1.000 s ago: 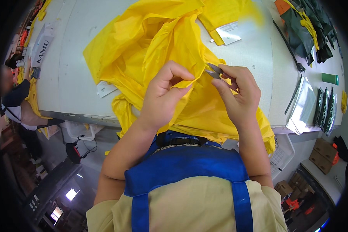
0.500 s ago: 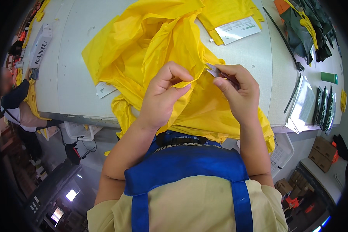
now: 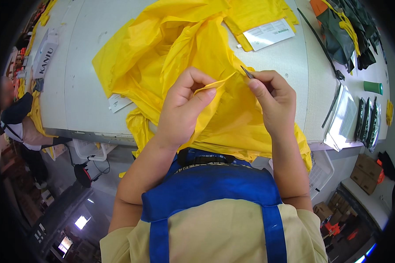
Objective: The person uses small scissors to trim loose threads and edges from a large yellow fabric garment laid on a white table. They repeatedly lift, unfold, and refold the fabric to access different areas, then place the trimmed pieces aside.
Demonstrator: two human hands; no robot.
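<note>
Across the near side of a pale table (image 3: 87, 57) lies a yellow garment (image 3: 239, 120), loosely heaped, with part of it hanging over the front toward the wearer. Its edge (image 3: 217, 84) is drawn up to a narrow, pointed fold between the two hands, and the left hand (image 3: 182, 103) grips that fold between thumb and bent forefinger. The right hand (image 3: 274, 98) is closed around small metal snips (image 3: 247, 72), their handles hidden in the fingers. Half a second ago two spread blades met the cloth beside the fold; now the tip points up and away, just beside the edge, while the left hand has turned the fold a little more upward. That seems to leave the edge free of the metal, held by the left hand alone. Whether the blades are fully together is hard to judge, since they show nearly edge-on. The cloth looks smooth, thin and slightly glossy, full of soft creases, with a round fastener (image 3: 187, 33) high on one panel. Beyond it, a folded yellow piece (image 3: 252, 13) bears a white printed card (image 3: 270, 34). On the right side of the table are dark green garments (image 3: 333, 39), a green cylinder (image 3: 373, 87), a clear plastic sleeve (image 3: 338, 118) and slim dark packets (image 3: 368, 125); at far left, beside a white box (image 3: 46, 52), stands another person (image 3: 19, 105).
</note>
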